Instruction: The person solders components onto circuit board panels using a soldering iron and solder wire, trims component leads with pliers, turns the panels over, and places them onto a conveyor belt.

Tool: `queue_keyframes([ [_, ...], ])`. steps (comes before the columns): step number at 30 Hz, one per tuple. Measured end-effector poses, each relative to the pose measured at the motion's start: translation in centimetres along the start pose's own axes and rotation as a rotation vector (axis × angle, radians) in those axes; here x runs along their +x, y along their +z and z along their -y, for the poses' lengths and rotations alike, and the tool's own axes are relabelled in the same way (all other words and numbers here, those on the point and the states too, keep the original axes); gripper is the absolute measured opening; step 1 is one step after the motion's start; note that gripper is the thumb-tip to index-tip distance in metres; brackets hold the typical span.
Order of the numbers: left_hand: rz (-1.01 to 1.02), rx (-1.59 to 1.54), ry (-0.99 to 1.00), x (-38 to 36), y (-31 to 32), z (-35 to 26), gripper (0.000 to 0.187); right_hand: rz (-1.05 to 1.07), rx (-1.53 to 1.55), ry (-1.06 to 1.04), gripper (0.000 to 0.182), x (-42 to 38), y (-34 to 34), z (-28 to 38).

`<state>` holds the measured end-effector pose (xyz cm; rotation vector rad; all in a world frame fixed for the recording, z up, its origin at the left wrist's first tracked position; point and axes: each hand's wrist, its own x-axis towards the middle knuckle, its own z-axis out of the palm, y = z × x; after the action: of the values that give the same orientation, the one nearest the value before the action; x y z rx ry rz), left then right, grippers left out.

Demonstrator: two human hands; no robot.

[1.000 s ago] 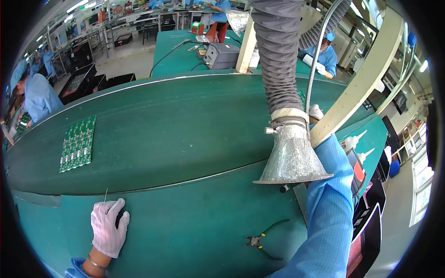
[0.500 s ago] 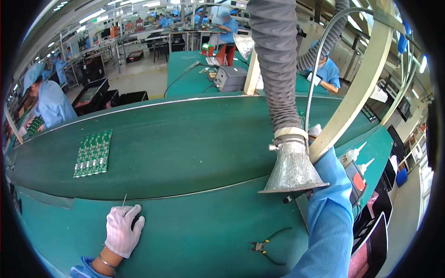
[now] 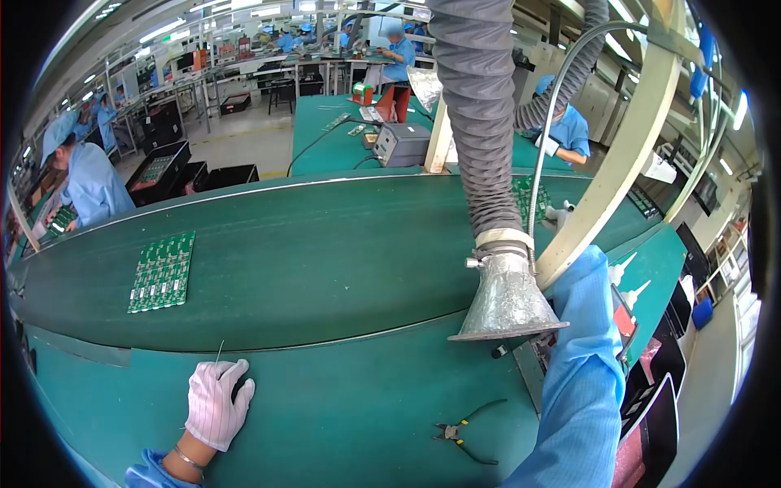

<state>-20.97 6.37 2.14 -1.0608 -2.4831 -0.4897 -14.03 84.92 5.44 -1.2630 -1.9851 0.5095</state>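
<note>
My left hand (image 3: 218, 407), in a white striped glove, rests on the green bench at lower left. Its fingers are closed on a thin metal tool (image 3: 220, 350), whose slender tip points away from me; the rest is hidden in the glove. My right arm reaches far forward past the fume hose. Only part of my gloved right hand (image 3: 558, 216) shows behind the wooden post, close to a green circuit board panel (image 3: 533, 198) on the belt. The fingers of that hand are mostly hidden. Yellow-and-black cutters (image 3: 452, 432) lie spread on the bench between my arms.
Another circuit board panel (image 3: 162, 272) lies on the belt (image 3: 325, 260) at left. A grey hose with a metal hood (image 3: 511, 301) hangs before the slanted post (image 3: 614, 175). White-nozzled bottles (image 3: 634, 294) stand at right. One person (image 3: 93, 183) works at left, another (image 3: 569, 130) across the belt.
My right hand has moved slightly forward and right, and the circuit board panel near it shows more fully. The view has shifted a little. My left hand stays put with the thin tool.
</note>
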Motion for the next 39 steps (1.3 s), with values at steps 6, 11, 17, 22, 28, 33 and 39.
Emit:
queue_keyframes([
  [6,-0.048,-0.016,0.023,-0.2,0.2,0.6,0.033,-0.256,0.462,-0.14,0.017,1.2,-10.1,2.4],
  [11,-0.124,-0.039,0.07,-0.4,0.6,0.9,0.032,-0.503,0.399,-0.535,0.035,-8.0,-23.3,4.6],
  [17,-0.217,-0.067,0.122,-0.7,1.3,1.6,0.031,-0.544,0.705,-0.371,0.03,-26.4,-36.0,4.3],
  [22,-0.238,-0.143,0.038,-1.2,2.3,1.4,0.022,-0.348,1.023,-0.341,0.021,-39.9,-34.8,4.1],
  [28,0.523,-1.835,-0.577,-3.1,-4.4,-12.5,0.05,-0.031,1.198,-0.193,0.029,-53.1,-25.9,9.5],
  [33,0.145,-1.656,-0.619,-5.0,-5.2,-9.6,0.038,0.306,0.931,-0.481,0.045,-56.9,-19.1,8.4],
  [39,0.271,-1.398,-0.581,-5.3,-6.2,-5.3,0.042,0.304,0.155,-0.901,0.034,-53.3,-17.3,4.9],
])
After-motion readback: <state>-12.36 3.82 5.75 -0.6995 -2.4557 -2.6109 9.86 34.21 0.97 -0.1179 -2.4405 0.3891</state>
